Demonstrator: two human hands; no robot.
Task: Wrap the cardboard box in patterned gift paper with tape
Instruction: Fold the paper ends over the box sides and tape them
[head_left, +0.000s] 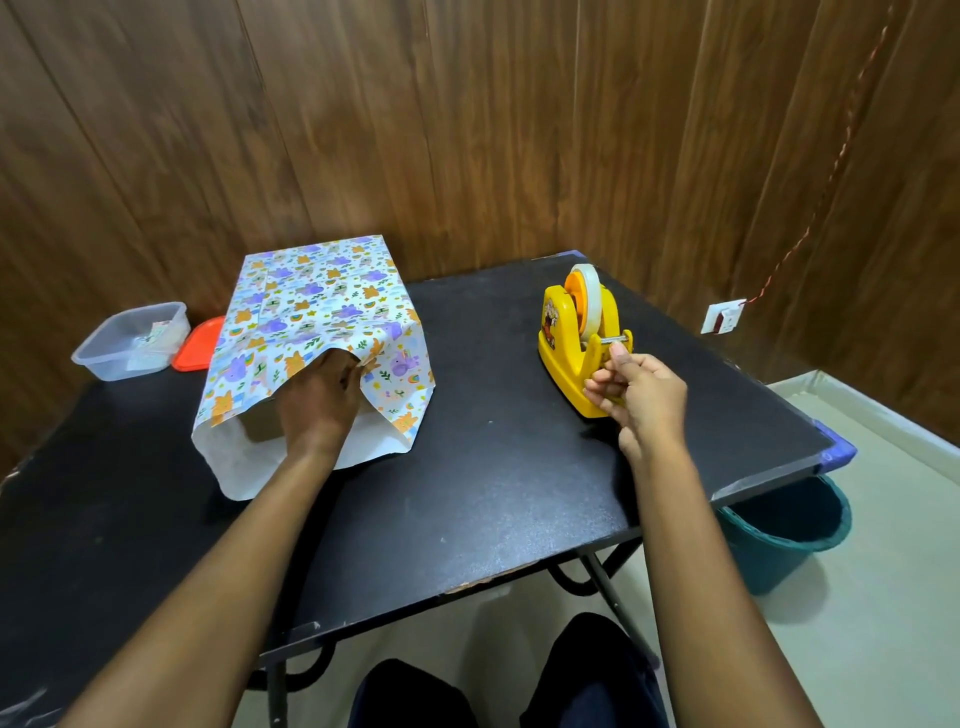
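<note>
Wood panelling backed the black worktop (467, 467), where the gift paper (311, 312) lay draped over the cardboard box (260, 426) on its left half. My left hand (319, 400) pressed the overlap down; my right hand (641, 397) pinched the tape (589, 301) at the dispenser (558, 358). I judged that a one-handed pull could drag the dispenser, and that easing my press would let the seam spring open.

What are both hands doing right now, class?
Left hand: on the gift paper, fingertips hidden under a flap; cannot be told.
Right hand: closed, pinching tape at the yellow dispenser.
</note>
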